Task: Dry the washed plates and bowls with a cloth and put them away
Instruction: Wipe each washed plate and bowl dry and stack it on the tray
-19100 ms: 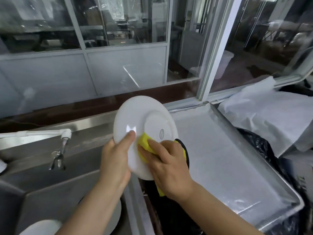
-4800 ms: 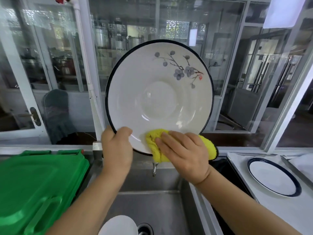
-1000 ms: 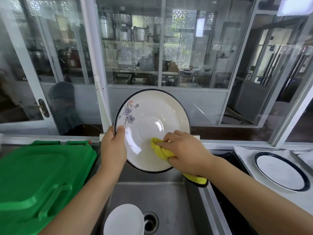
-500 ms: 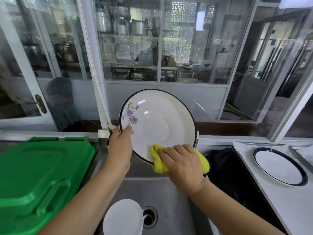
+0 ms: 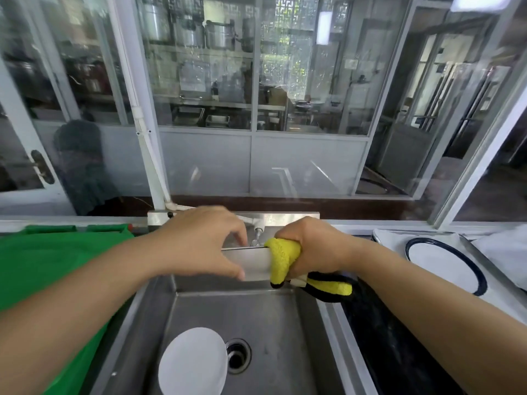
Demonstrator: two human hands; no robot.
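Note:
My left hand [image 5: 199, 246] and my right hand [image 5: 316, 249] hold the flower-patterned deep plate [image 5: 251, 263] between them over the sink. The plate is tilted and blurred and shows only as a pale strip. My left thumb and fingers pinch its left edge. My right hand grips the yellow cloth [image 5: 282, 258] wrapped over its right edge, with a black-trimmed end of the cloth hanging below. A blue-rimmed white plate [image 5: 445, 266] lies on the tray at the right. A white dish [image 5: 192, 363] rests in the sink.
The steel sink [image 5: 285, 323] lies below my hands, its drain [image 5: 236, 356] beside the white dish. The tap [image 5: 258, 232] stands just behind the plate. A green plastic lid [image 5: 51, 269] covers the left side. A black mass [image 5: 385, 337] fills the gap right of the sink. Glass windows rise behind.
The plate has tipped from facing me to lying nearly edge-on between my hands. My right hand moved the cloth from the lower rim to the right edge.

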